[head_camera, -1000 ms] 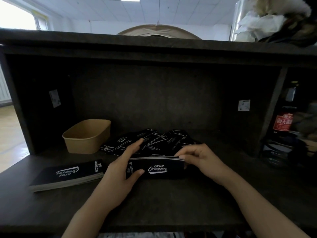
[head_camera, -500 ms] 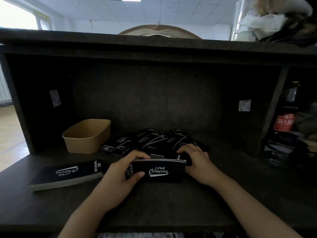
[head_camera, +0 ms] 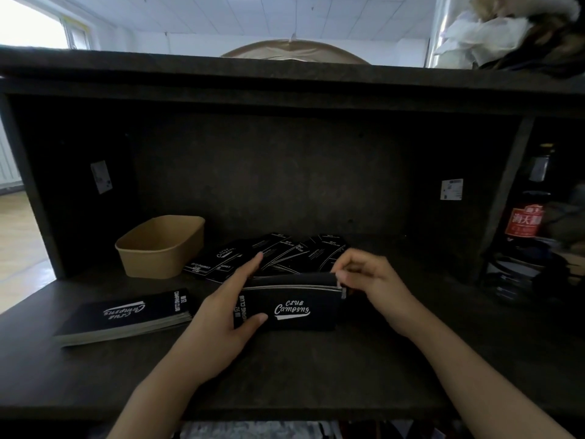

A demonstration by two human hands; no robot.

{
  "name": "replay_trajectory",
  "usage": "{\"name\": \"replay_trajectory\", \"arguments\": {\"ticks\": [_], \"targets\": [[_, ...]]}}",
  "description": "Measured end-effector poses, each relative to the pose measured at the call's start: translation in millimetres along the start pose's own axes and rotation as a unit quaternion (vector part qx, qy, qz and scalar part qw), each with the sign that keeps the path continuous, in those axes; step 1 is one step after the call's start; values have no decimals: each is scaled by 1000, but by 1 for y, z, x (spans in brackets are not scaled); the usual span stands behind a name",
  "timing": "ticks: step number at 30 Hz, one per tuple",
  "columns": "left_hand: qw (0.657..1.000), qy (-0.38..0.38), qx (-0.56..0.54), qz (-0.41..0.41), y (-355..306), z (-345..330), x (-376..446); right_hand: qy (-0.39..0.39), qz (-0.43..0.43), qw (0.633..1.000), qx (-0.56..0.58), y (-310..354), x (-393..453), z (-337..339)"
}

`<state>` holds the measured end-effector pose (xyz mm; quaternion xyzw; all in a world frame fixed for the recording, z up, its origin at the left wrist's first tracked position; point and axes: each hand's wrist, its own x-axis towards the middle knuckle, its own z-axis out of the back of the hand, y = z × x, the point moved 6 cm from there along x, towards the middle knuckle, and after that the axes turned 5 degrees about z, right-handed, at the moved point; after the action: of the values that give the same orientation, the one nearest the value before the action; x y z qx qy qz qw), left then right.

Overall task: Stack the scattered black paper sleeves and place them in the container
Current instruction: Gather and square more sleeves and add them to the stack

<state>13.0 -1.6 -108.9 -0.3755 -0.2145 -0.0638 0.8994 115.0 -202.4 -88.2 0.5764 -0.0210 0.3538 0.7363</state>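
Note:
A small stack of black "Club Camping" paper sleeves (head_camera: 294,307) stands on edge in the middle of the dark shelf. My left hand (head_camera: 226,307) grips its left end, thumb in front and fingers behind. My right hand (head_camera: 364,277) pinches the top right corner of the stack. Behind them lie several scattered black sleeves (head_camera: 278,251), fanned out flat. A thicker finished stack of sleeves (head_camera: 126,316) lies flat to the left. The tan paper container (head_camera: 161,247) sits at the back left with nothing visible inside.
The dark shelf (head_camera: 316,369) has a low board overhead and side walls. A dark bottle with a red label (head_camera: 524,223) and other clutter stand in the right compartment. White stickers (head_camera: 451,189) mark the back wall.
My right hand has lifted from the right end of the stack to pinch its top corner. My left index finger has stretched out behind the stack. The stack stays upright.

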Motion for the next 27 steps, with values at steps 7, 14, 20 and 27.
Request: {"name": "replay_trajectory", "arguments": {"ticks": [7,14,20,27], "targets": [[999,10,30,-22,-2,0,2,-60,13,989,-137,-14,5,6],[1000,17,13,-17,-3,1,2,47,-59,898,-433,-45,6,5],[999,31,5,-13,-6,0,1,-22,-62,892,-447,-33,7,-1],[1000,1,18,-13,-3,1,2,-111,-117,949,-271,-38,5,11]]}}
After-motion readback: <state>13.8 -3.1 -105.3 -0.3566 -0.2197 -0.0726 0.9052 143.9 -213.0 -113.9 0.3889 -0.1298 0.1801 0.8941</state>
